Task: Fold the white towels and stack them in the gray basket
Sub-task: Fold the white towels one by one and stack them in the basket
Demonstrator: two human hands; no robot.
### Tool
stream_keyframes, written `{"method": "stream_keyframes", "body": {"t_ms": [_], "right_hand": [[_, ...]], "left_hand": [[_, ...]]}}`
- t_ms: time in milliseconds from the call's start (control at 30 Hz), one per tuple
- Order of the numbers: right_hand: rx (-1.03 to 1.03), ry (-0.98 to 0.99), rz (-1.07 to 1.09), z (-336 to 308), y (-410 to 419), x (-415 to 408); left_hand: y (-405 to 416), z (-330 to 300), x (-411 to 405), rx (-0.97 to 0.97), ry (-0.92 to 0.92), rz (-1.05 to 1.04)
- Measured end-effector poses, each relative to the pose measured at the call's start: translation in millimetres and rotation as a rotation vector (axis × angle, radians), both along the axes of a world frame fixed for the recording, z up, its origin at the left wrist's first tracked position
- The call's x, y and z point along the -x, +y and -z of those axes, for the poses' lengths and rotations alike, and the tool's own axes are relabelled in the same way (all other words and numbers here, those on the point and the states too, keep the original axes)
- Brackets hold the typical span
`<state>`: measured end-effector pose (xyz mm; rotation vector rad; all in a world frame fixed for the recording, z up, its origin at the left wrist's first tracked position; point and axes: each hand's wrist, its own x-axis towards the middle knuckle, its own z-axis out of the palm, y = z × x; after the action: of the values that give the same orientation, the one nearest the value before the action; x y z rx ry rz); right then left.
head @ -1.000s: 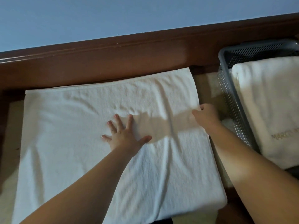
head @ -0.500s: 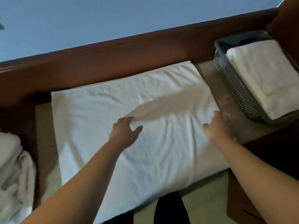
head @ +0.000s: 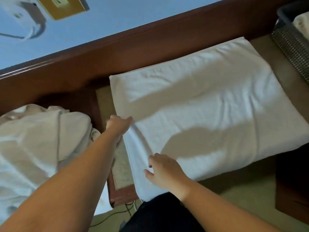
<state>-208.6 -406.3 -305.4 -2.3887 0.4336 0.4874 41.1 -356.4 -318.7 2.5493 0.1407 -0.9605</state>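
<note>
1. Location: the white towel (head: 200,106), already doubled into a thick rectangle, lies flat on the surface (head: 121,166), against the dark wooden ledge (head: 150,46). Its near left corner overhangs the surface edge.
2. The gray basket (head: 291,42) stands to the right, just beside the towel, with a folded towel (head: 301,24) inside, only partly in view.
3. My left hand (head: 117,124) pinches the towel's left edge, thumb on top, cloth puckering beneath; grip clamped on the fabric.
4. My right hand (head: 163,169) rests on the near left part of the towel, fingers relaxed and apart, gripping nothing.
5. Handling, as I judge it: soft, limp terry, light to moderate in weight, not slippery, not fragile. It holds no shape and sags wherever unsupported.
6. Recommended hold: both corners of the left edge, all layers pinched together, so none slip during the fold.
7. A heap of unfolded towels (head: 38,139) lies to the left.
</note>
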Motion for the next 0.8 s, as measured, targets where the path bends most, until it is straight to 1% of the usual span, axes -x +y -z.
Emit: {"method": "stream_keyframes", "body": {"t_ms": [67, 133, 233, 300, 367, 467, 567, 633, 667, 733, 800], "right_hand": [[-0.045, 0.051, 0.005, 6.5, 24.3, -8.8], [-0.037, 0.052, 0.065, 15.5, 43.8, -14.7], [0.051, 0.046, 0.197, 27.0, 64.8, -20.3], [0.152, 0.031, 0.238, 30.1, 76.9, -22.7], [0.196, 0.073, 0.265, 28.7, 88.6, -24.8], [0.220, 0.137, 0.280, 28.2, 98.8, -27.3], [0.237, 0.140, 0.330, 26.0, 100.4, -28.2], [0.195, 0.162, 0.343, 19.0, 93.0, -28.9], [0.138, 0.178, 0.385, 15.3, 86.5, -27.7], [-0.042, 0.192, 0.574, 4.5, 65.6, -19.7], [-0.202, 0.164, 0.781, -8.6, 42.1, -3.9]], "left_hand": [[2.9, 6.3, -7.1, 0.107, 0.021, -0.117], [0.8, 9.2, -11.8, 0.171, 0.049, -0.197], [-9.2, 12.8, -21.0, 0.175, 0.064, -0.170], [-19.2, 16.0, -27.7, 0.188, 0.041, -0.140], [-31.3, 15.2, -35.0, 0.214, 0.010, -0.147], [-46.1, 7.0, -47.0, 0.214, 0.019, -0.177], [-50.4, 0.1, -67.9, 0.267, 0.032, -0.116], [-54.4, -5.9, -78.6, 0.287, 0.020, -0.072], [-58.1, -10.3, -81.5, 0.296, 0.007, -0.079], [-70.7, -22.0, -82.2, 0.340, -0.035, -0.139], [-89.0, -35.1, -79.5, 0.381, -0.074, -0.140]]}}
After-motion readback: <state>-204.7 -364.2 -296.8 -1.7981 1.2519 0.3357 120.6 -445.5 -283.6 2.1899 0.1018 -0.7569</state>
